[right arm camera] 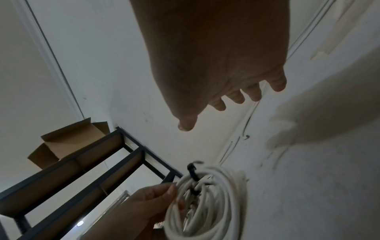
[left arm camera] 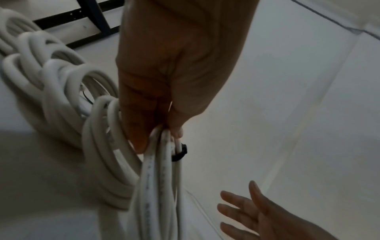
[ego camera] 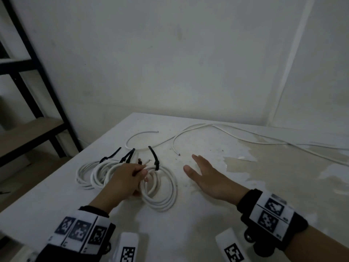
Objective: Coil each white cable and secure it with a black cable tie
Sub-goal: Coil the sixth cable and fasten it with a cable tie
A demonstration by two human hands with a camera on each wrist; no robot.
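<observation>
My left hand [ego camera: 144, 175] pinches the strands of a coiled white cable [ego camera: 162, 195] that lies on the white table [ego camera: 188, 224]. A black cable tie [ego camera: 156, 163] binds this coil at its far side. In the left wrist view the thumb and fingers [left arm camera: 139, 142] clamp the coiled cable [left arm camera: 160, 186] just above the tie [left arm camera: 179, 153]. Left of it lie more tied coils [ego camera: 90, 175] with black ties [ego camera: 110, 155]. My right hand [ego camera: 190, 163] hovers flat with spread fingers right of the coil, holding nothing. Two loose white cables [ego camera: 217, 127] lie at the back.
A black metal shelf rack [ego camera: 37, 76] stands left of the table, with a cardboard box [right arm camera: 68, 141] on it in the right wrist view. The wall runs close behind the table. The tabletop's coating is worn off in patches [ego camera: 273, 167] on the right.
</observation>
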